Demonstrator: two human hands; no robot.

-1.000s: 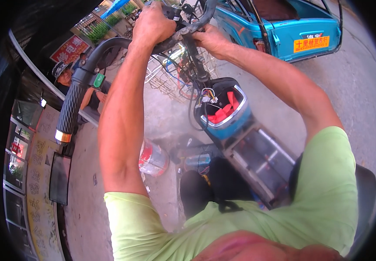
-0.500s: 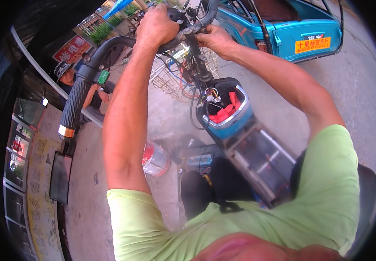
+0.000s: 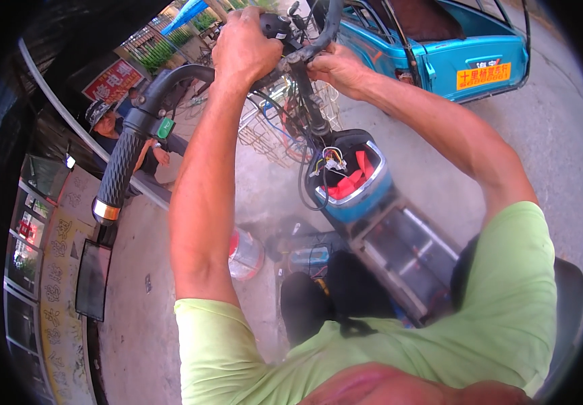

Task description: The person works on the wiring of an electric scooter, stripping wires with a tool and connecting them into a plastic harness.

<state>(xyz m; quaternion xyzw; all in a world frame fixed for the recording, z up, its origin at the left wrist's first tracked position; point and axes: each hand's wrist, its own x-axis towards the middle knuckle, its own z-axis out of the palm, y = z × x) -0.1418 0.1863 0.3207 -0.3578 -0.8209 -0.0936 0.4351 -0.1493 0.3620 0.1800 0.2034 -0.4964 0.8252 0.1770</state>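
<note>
My left hand [image 3: 245, 50] is closed over the middle of a scooter's black handlebar [image 3: 182, 70], against a rounded black housing [image 3: 275, 27]. From the other side, my right hand [image 3: 337, 69] reaches to the clamp area at the top of the steering stem [image 3: 313, 108]. Its fingers are bent together there, and their tips are hidden behind the bar. The textured left grip [image 3: 120, 167] sticks out toward me, with a green switch [image 3: 166, 128] beside it. Bare wires and connectors [image 3: 333, 160] hang over the blue front panel's open compartment, which has red material [image 3: 349, 185] in it.
A wire basket [image 3: 264, 138] is beyond the stem. The footboard [image 3: 409, 253] lies below me. A red-and-white bucket [image 3: 245, 255] and a blue device [image 3: 310, 256] are on the ground. A seated person [image 3: 144, 145] is at left, and a blue three-wheeler [image 3: 440, 64] at far right.
The handlebar and the scene have shifted slightly in view. Both hands stay at the middle of the bar, with only small movement. The seated person's hand has moved a little.
</note>
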